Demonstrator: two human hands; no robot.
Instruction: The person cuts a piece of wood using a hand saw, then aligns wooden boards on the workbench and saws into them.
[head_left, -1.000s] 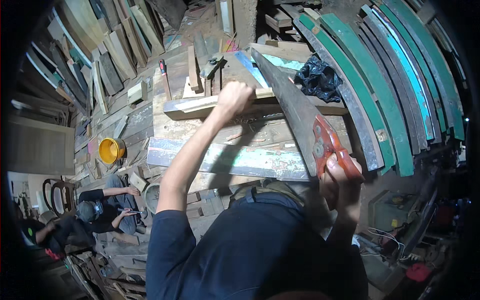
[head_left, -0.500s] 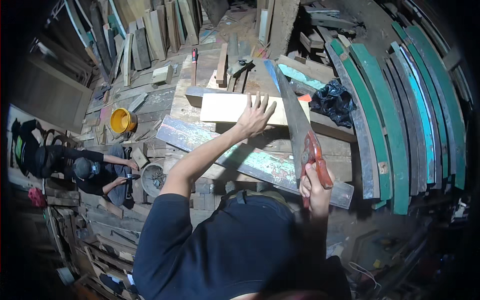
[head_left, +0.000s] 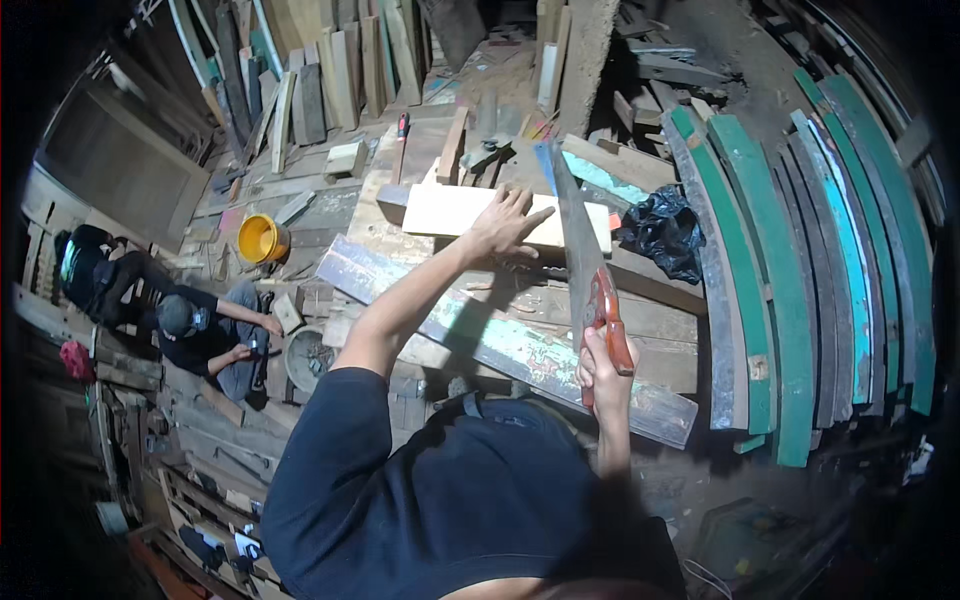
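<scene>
Left hand [head_left: 500, 228] flat on pale plank [head_left: 452, 212], right hand [head_left: 600, 368] gripping handsaw [head_left: 580, 250] (blade across plank)

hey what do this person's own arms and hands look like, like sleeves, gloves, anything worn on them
Both arms are bare from the upper arm down. A dark navy short-sleeved shirt covers the shoulders, its sleeve ending above the left elbow. The left hand and right hand wear no gloves. No watch, ring or wristband shows.

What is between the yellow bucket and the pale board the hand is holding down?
In the head view, between the yellow bucket and the pale board under the left hand lies the end of a long plank with worn bluish paint.
</scene>
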